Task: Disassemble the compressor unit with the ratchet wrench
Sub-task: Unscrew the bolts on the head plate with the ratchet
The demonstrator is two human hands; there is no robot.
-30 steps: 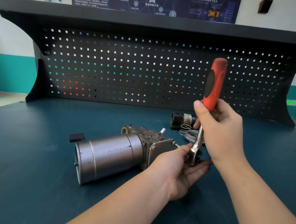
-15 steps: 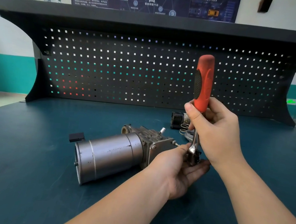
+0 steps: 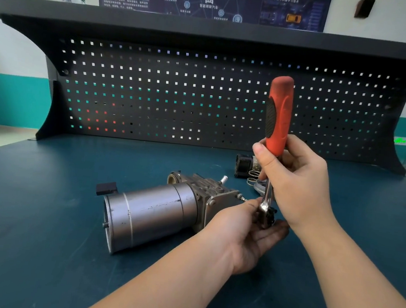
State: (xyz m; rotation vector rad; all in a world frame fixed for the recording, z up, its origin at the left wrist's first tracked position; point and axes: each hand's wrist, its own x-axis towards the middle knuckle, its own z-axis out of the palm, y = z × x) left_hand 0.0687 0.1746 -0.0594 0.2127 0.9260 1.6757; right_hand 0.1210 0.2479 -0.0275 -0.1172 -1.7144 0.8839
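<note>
Head view: silver compressor unit (image 3: pixel 151 213) lies sideways; both hands grip the upright red-handled ratchet wrench (image 3: pixel 277 126).

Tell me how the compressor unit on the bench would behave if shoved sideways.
The compressor unit lies on its side, and its motor can looks round, so it may roll. The blocky cast head probably limits that. All metal, it is likely heavy for its size.
</note>
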